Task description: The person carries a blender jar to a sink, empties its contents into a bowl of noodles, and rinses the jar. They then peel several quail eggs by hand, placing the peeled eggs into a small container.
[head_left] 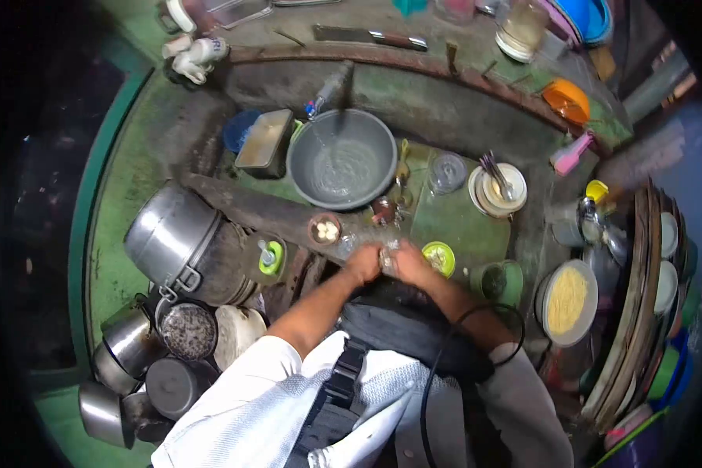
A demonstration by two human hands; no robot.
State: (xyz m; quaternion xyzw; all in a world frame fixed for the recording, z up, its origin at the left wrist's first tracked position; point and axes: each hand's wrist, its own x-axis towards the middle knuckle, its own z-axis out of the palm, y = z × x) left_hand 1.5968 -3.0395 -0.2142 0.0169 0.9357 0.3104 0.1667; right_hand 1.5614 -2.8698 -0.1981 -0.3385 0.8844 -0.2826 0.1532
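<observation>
Both my hands are close together at the sink's front edge, near the middle of the view. My left hand [366, 262] and my right hand [407, 262] have curled fingers around a small, clear, shiny item [387, 257] between them, too small to identify. Just left of them is a small reddish bowl [324, 228] with several pale round pieces in it. A yellow-green bowl [438, 259] with pale bits inside stands right beside my right hand. Beyond my hands, a large grey basin [342, 159] holds water under the tap [313, 108].
Metal pots [171, 234] crowd the left. Stacked plates [498, 189] and a clear lidded container [447, 173] sit right of the basin. A pan of yellow food [567, 303] is at the right. A knife [370, 37] lies on the back ledge. A black cable [476, 308] loops over my right forearm.
</observation>
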